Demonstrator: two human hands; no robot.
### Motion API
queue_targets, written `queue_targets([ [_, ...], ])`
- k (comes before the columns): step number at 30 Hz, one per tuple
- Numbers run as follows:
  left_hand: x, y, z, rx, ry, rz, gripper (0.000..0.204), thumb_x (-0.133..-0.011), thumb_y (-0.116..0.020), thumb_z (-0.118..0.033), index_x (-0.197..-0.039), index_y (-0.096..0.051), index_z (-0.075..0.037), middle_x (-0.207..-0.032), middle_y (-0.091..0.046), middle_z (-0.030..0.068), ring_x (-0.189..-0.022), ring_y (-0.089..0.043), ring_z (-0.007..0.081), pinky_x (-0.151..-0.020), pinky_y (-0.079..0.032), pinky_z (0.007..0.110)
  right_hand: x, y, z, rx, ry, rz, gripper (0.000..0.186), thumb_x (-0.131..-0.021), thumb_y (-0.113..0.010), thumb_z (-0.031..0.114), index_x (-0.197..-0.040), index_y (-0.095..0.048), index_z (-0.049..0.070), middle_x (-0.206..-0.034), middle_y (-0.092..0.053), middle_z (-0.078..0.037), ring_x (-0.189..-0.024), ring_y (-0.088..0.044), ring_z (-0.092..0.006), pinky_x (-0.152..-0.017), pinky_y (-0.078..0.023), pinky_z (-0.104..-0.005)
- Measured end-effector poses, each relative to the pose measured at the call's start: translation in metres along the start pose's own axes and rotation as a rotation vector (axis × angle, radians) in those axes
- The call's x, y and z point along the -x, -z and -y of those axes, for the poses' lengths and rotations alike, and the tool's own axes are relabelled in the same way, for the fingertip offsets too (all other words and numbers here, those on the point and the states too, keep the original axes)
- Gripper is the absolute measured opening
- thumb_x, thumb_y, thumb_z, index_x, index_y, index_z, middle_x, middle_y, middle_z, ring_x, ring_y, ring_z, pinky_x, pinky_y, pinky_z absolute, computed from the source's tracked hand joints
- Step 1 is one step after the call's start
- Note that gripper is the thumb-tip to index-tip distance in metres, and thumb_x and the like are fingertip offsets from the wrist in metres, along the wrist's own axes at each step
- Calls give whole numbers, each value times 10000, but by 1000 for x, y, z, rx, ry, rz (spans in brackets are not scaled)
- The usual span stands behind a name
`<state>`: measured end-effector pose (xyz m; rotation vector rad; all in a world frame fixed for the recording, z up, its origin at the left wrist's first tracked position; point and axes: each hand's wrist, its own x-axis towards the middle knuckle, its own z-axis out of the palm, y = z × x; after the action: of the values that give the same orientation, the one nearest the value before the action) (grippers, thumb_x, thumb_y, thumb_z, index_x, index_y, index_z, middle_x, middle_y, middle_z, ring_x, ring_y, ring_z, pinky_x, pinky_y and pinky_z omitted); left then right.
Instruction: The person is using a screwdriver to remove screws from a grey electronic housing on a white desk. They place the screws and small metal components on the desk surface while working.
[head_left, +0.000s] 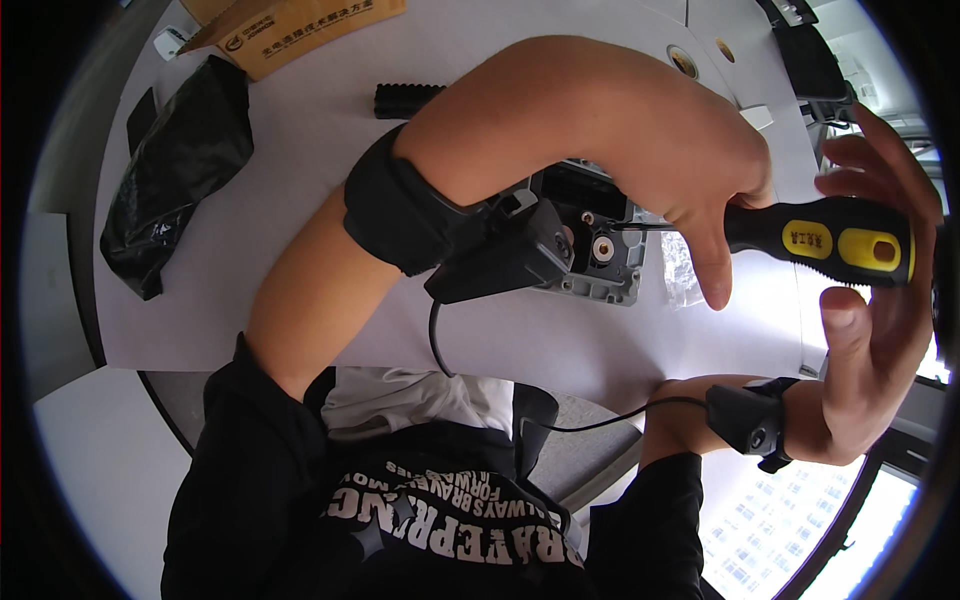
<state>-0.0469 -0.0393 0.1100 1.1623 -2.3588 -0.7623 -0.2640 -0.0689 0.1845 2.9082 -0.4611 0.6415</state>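
Observation:
A screwdriver (760,229) with a black and yellow handle lies level at the right, its thin shaft pointing left. My left hand (688,160) reaches over from the upper left and closes around the screwdriver's front part; some of its fingers are hidden. At the butt of the handle is my right hand (888,310), its palm against the end and its fingers loosely curved about it, the thumb standing slightly off. The shaft reaches over a grey metal housing (625,288) with round bolts and a dark inside. My left forearm covers much of this housing.
Clear plastic wrap (682,272) lies beside the housing. A black ridged piece (405,100) sits behind my left arm. A black plastic bag (180,170) and an orange-brown carton (310,38) are at the left. A black cable (620,418) runs between my wrist-worn devices. Windows are at the right.

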Motion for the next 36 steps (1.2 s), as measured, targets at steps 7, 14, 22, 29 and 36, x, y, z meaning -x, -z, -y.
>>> queue_targets([
  [7, 3, -2, 2, 30, -30, -73, 610, -773, -833, -582, -924, -715, -3, -720, -654, 75, -649, -632, 240, -605, -463, 373, 18, 19, -10, 42, -340, 91, 594, -1004, -568, 546, -1295, -652, 35, -1125, -696, -153, -988, -690, -236, -873, -553, -328],
  [14, 43, 37, 14, 322, -280, 135, 422, -899, -705, -245, -1196, -678, 54, -1092, -730, 202, -987, -707, 322, -863, -540, 372, 8, 26, -4, -62, -30, 221, 452, -951, -540, 173, -1347, -572, -44, -1351, -605, -192, -1230, -595, -269, -988, -520, -373],
  [22, 8, -7, 21, -165, 246, 127, 290, -815, -804, -221, -1010, -741, -15, -852, -737, 113, -737, -697, 244, -652, -533, 369, 19, 22, -14, -206, -46, 9, 484, -873, -671, 162, -1317, -606, -21, -1201, -629, -166, -995, -658, -235, -800, -544, -300],
  [29, -5, -24, 12, -323, 447, 238, 113, -808, -765, -136, -846, -708, -46, -777, -718, 89, -695, -688, 240, -599, -515, 385, 26, 22, -15, -137, -79, 31, 475, -875, -675, 154, -1311, -609, -22, -1182, -633, -162, -985, -660, -232, -801, -544, -301],
  [36, 6, -8, -4, -166, 281, 179, 80, -784, -748, -44, -765, -670, -38, -736, -701, 94, -670, -681, 239, -567, -498, 364, 33, 22, -15, -128, -90, 28, 465, -876, -678, 145, -1304, -612, -24, -1163, -638, -159, -975, -661, -228, -802, -544, -302],
])
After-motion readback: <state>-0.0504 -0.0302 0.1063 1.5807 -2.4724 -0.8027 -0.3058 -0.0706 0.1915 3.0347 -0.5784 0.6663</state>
